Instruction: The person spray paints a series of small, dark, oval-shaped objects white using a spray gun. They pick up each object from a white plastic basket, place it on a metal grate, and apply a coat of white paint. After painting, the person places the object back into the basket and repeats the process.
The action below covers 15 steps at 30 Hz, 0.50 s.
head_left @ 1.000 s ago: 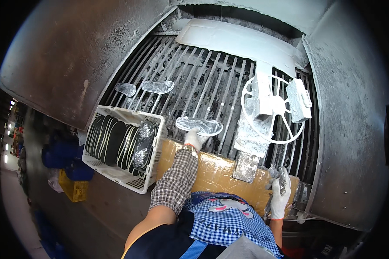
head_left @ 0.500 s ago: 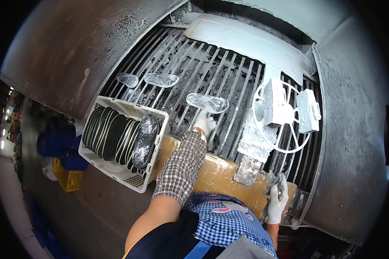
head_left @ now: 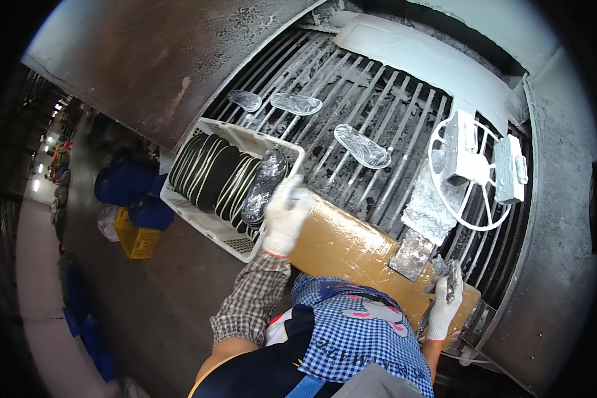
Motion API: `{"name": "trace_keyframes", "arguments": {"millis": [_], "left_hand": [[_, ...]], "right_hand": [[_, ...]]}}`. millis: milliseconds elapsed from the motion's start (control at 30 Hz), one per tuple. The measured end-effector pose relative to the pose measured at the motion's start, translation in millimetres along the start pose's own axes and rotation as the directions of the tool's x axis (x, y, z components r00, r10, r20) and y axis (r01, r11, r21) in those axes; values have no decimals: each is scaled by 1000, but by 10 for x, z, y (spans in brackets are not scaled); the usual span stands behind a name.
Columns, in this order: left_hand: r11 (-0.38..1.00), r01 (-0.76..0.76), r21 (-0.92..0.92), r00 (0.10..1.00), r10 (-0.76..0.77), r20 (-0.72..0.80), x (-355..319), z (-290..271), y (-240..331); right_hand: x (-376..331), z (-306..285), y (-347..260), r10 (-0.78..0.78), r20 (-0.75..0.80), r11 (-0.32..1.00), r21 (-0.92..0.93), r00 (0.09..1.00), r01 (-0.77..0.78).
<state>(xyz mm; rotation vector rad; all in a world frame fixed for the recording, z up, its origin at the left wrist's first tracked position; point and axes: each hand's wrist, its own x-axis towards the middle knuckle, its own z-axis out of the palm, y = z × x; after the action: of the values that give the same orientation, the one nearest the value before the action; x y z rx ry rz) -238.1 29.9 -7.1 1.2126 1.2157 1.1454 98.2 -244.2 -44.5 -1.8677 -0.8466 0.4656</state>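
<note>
Slatted grate (head_left: 351, 192): three soles (head_left: 362, 146) (two gloved hands (head_left: 287, 213))

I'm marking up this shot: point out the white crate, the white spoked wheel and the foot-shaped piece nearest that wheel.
White crate (head_left: 260, 141): head view, on its far wall.
White spoked wheel (head_left: 479, 171): head view, on its hub.
Foot-shaped piece (head_left: 363, 146): head view, middle of its upper face.
</note>
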Motion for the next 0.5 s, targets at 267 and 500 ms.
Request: {"name": "trace_keyframes", "arguments": {"millis": [267, 500], "left_hand": [[510, 299, 807, 942, -20, -336, -142, -954, 189], [765, 379, 520, 925, -305, -226, -95, -1061, 92]], "right_hand": [[-46, 3, -338, 101, 33, 991, 81, 994, -104], [-89, -20, -196, 41, -27, 998, 44, 999, -39]]}}
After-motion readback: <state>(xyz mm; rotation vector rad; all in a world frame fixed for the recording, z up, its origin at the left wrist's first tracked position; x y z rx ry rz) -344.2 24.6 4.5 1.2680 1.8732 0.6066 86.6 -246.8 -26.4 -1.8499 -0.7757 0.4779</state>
